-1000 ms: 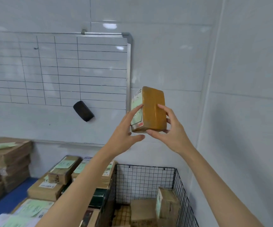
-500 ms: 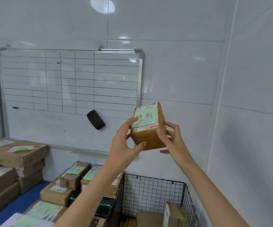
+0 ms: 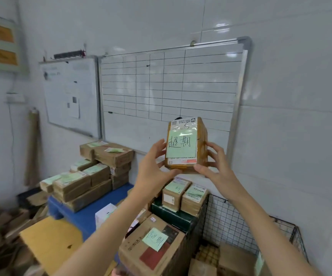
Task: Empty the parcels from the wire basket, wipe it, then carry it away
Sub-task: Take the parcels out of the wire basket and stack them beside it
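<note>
Right now you hold a small tape-wrapped parcel (image 3: pixel 187 145) up in front of the gridded whiteboard (image 3: pixel 171 86), a little right of centre in your view. Your left hand (image 3: pixel 154 168) cups its left edge and lower corner, fingers spread along the side and thumb tucked under the bottom. Your right hand (image 3: pixel 213 166) takes the opposite edge at 3 o'clock from the parcel, fingers spread up the right side, thumb under the bottom corner. Its face is turned toward you, showing a shipping label with a green note (image 3: pixel 181 145) stuck over it and dark handwriting on the note.

At 5 o'clock from the parcel, low against the tiled wall, sits the wire basket (image 3: pixel 230 224), with several brown parcels (image 3: pixel 234 259) lying in its bottom. Just beside the basket's left wall, at 6 o'clock from your hands, a stack of cartons (image 3: pixel 155 250) rises, the nearest carrying another green note; two smaller boxes (image 3: pixel 185 194) sit on a dark green box behind it. Toward 9 o'clock, more labelled cartons (image 3: pixel 93 176) are piled on a blue platform (image 3: pixel 85 214). A second, smaller whiteboard (image 3: pixel 69 94) hangs at 10 o'clock.
</note>
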Demonstrator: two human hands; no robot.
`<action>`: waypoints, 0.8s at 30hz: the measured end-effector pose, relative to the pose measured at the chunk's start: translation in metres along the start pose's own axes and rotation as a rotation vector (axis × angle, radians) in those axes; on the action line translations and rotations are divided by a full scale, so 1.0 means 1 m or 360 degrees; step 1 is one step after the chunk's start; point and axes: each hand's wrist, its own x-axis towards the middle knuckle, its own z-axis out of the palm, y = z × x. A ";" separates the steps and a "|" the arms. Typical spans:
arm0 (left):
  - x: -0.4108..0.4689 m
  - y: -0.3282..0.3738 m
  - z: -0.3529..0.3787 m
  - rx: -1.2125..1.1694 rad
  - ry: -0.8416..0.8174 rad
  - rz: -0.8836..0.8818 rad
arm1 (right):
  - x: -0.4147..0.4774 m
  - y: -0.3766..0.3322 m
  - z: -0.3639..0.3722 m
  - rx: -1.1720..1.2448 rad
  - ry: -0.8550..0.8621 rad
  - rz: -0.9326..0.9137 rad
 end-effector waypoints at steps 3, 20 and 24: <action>-0.008 -0.008 -0.029 0.0091 -0.0027 -0.0040 | 0.004 -0.005 0.024 -0.0038 -0.0101 -0.0065; 0.031 -0.082 -0.120 0.0012 -0.0105 -0.0011 | 0.065 0.003 0.117 -0.0092 -0.0321 -0.0020; 0.063 -0.112 -0.132 -0.0003 -0.0162 0.0058 | 0.091 0.013 0.138 -0.0113 -0.0228 0.0040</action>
